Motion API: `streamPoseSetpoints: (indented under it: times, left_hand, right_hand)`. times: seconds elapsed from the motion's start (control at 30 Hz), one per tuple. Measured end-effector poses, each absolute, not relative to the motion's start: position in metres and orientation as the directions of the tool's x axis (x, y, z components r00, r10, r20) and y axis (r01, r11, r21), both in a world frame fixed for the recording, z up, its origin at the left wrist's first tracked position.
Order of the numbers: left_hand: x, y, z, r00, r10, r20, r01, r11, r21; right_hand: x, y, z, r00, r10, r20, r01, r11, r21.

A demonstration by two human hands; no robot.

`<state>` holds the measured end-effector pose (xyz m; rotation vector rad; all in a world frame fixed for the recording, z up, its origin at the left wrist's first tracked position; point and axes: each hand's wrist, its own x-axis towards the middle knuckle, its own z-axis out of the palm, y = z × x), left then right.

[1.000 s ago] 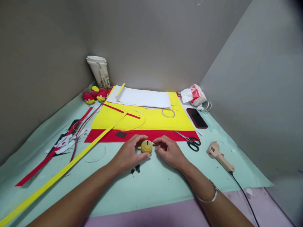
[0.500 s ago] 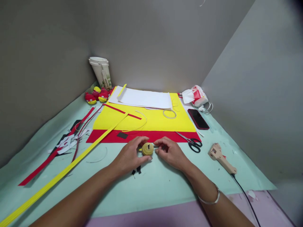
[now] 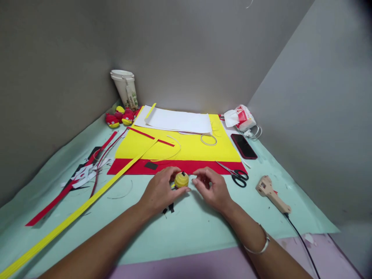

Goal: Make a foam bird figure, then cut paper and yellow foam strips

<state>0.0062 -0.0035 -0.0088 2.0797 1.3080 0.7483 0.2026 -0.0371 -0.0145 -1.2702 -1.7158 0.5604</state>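
As left fingers [image 3: 171,170] grip a yellow ball [image 3: 181,181], right fingers [image 3: 208,171] parted nearby, room toward the near cloth edge [image 3: 180,252]

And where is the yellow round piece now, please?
In the head view, the yellow round piece sits below centre, in the left hand, with the right hand beside it.

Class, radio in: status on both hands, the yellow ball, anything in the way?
Left hand gripping ball. Right hand close beside it, grip unclear. Nearest clutter: black scraps by left hand, scissors beyond right.
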Motion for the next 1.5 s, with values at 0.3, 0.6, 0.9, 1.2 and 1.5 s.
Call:
streamPoseSetpoints:
  times: [0.3, 0.6, 0.9, 1.2, 1.5]
  left_hand:
    - [0.008, -0.01, -0.01, 0.378, 0.907, 0.186, 0.641, -0.401, 0.654]
    - [0.006, -0.021, -0.012, 0.361, 0.923, 0.132, 0.648, -0.35, 0.676]
    - [0.008, -0.026, -0.015, 0.322, 0.932, 0.169, 0.657, -0.348, 0.668]
    - [0.01, -0.03, -0.007, 0.313, 0.943, 0.115, 0.55, -0.279, 0.788]
    - [0.005, -0.012, -0.001, 0.335, 0.919, -0.208, -0.137, 0.266, 0.954]
  right_hand:
    - [0.195, -0.04, -0.018, -0.194, 0.907, 0.374, 0.588, 0.413, -0.696]
    - [0.197, -0.045, -0.012, -0.244, 0.894, 0.376, 0.591, 0.445, -0.673]
    - [0.191, -0.049, -0.014, -0.232, 0.898, 0.373, 0.656, 0.428, -0.622]
    - [0.201, -0.04, -0.015, -0.198, 0.91, 0.364, 0.593, 0.407, -0.695]
    - [0.208, -0.039, -0.001, -0.214, 0.874, 0.437, 0.504, 0.481, -0.717]
